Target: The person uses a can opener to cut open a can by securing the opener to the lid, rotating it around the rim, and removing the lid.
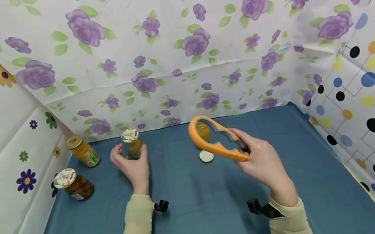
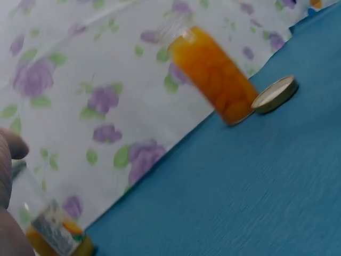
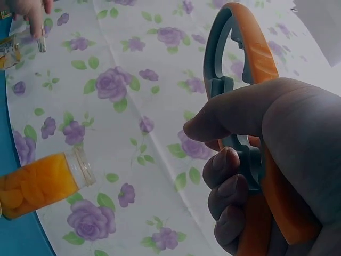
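1. Your right hand [image 1: 263, 158] is wrapped round the handles of the orange-and-grey jar opener [image 1: 193, 131]; better to hold it clear while the other hand settles.
2. Your left hand [image 1: 136, 172] has thumb and fingers spread about the patterned-lid jar [image 1: 135, 146], with a gap on the finger side; I cannot tell whether the thumb touches. Aim to grip low on the glass, leaving the lid free and the base flat.
3. That jar stands upright near the worktop's [image 1: 193, 217] far edge, left of its middle: clear glass, yellowish contents, fruit label, lid on.
4. Mind the uncapped jar of orange fruit [image 3: 37, 184] to its right; a knock could spill it.
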A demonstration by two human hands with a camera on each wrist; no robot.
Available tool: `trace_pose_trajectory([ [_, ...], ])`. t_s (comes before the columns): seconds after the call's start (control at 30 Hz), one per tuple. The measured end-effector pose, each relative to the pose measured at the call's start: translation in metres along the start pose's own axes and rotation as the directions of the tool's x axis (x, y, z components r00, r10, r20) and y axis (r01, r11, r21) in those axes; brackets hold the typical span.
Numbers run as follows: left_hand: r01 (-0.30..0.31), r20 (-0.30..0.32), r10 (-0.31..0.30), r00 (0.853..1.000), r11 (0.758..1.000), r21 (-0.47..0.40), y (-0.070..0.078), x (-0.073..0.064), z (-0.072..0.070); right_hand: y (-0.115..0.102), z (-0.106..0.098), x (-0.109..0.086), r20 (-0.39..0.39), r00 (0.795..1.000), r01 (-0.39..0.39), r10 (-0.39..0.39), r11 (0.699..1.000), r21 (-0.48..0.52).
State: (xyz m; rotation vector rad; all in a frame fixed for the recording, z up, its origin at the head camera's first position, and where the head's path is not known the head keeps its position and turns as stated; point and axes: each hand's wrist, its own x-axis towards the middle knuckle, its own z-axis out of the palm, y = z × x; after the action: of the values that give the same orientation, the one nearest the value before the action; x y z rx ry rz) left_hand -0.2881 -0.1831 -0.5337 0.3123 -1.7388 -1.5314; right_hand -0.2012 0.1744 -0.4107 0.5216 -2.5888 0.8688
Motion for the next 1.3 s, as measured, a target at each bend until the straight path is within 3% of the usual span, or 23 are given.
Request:
trace_pose_trajectory([
  [0.07,0.112,0.034,-0.112,0.993,0.994,-0.009,-0.006,0.007,-0.002,-0.001,0.002,0.001,0.009,1.0,0.002,-0.002,1.0,0.0],
  [0.17,0.251,0.115,-0.248,0.962,0.968,-0.018,-0.015,0.017,0.0,-0.002,0.004,0.002,0.03,1.0,0.0,0.0,1.0,-0.01],
  [0.27,0.304,0.185,-0.301,0.936,0.953,0.011,-0.025,0.028,0.002,-0.004,0.007,0.006,0.059,0.998,0.009,-0.007,1.0,-0.029],
  [0.43,0.291,0.243,-0.31,0.919,0.95,0.113,-0.041,0.043,0.006,-0.008,0.01,0.011,0.086,0.996,0.033,-0.029,0.998,-0.046],
  [0.73,0.211,0.246,-0.278,0.929,0.941,0.264,-0.058,0.054,0.008,-0.015,0.016,0.011,0.111,0.993,0.032,-0.028,0.999,-0.032],
  [1.07,0.163,0.278,-0.225,0.934,0.959,0.23,-0.063,0.052,0.008,-0.018,0.018,0.008,0.109,0.993,0.04,-0.038,0.999,-0.017],
  [1.3,0.146,0.263,-0.199,0.944,0.967,0.21,-0.063,0.05,0.008,-0.017,0.017,0.007,0.116,0.993,0.034,-0.031,0.999,-0.022],
])
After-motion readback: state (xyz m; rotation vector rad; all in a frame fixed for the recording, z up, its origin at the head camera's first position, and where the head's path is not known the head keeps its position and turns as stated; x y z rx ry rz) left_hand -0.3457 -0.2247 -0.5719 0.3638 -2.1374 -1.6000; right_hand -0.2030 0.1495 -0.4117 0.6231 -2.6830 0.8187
